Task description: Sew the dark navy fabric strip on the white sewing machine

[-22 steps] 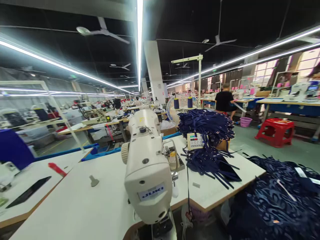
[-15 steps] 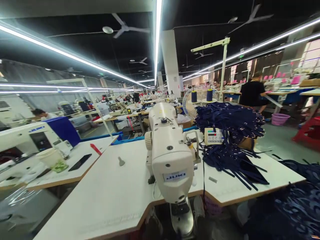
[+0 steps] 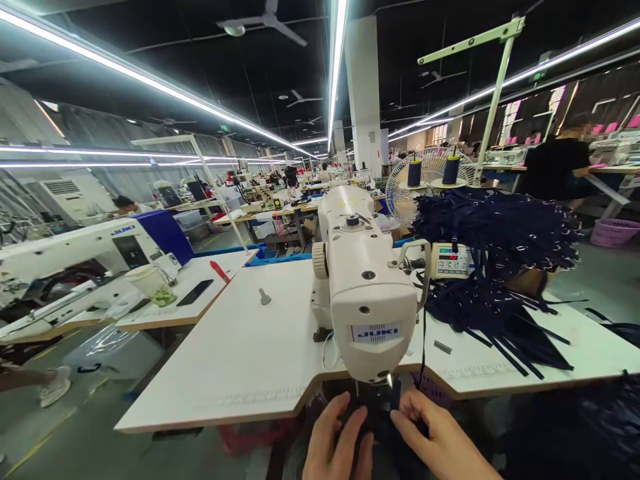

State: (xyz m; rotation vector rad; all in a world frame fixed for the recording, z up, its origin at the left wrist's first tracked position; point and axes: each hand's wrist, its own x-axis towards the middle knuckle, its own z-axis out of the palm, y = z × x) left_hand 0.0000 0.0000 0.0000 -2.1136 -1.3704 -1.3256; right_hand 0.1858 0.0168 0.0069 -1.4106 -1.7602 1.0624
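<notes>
Both hands pinch dark fabric at the needle

Left hand and right hand grip the dark fabric under the sewing machine head; keeping fingertips flat and beside the needle seems wise.

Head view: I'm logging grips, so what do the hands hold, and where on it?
Both hands, left hand and right hand, pinch dark navy fabric at its top edge, under the sewing machine head.

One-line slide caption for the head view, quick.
Both hands, left and right, press dark fabric under the sewing machine, navy straps piled at right.
</notes>
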